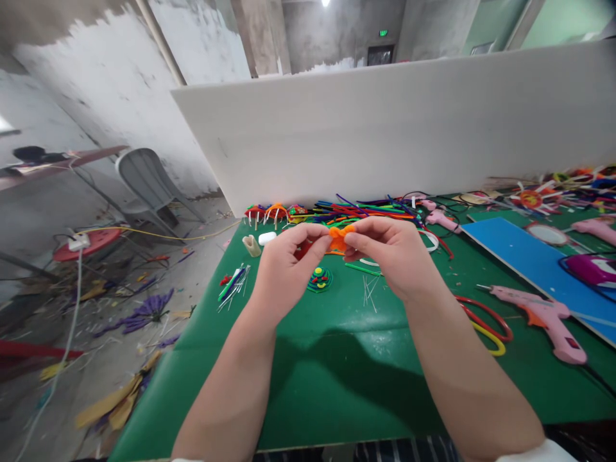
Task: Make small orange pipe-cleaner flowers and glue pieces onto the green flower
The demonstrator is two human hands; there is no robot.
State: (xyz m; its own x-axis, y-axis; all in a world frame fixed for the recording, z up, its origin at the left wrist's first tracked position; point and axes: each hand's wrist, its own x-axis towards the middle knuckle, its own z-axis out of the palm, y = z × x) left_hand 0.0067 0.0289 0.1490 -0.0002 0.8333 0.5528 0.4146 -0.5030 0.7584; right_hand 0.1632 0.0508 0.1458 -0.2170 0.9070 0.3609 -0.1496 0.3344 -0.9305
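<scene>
Between my two hands, above the green table, is a small fuzzy orange piece that looks like bent pipe cleaner [339,238]. My left hand [292,266] pinches its left end between thumb and fingers. The right end is pinched by my right hand [391,253]. Below them on the table lies a small round green coil decoration [319,279] with yellow and red spots. A few thin white sticks or wires [369,292] are scattered beneath my right hand. To the left of my left hand is a small bundle of green and blue pipe cleaners with thin wires [234,286].
A heap of coloured pipe cleaners [360,209] runs along the table's back, before a white panel [366,135]. A pink glue gun [539,314] lies at right, beside a blue board [524,256]. Red and yellow loops [498,327] sit near my right forearm. A grey chair [144,183] stands left.
</scene>
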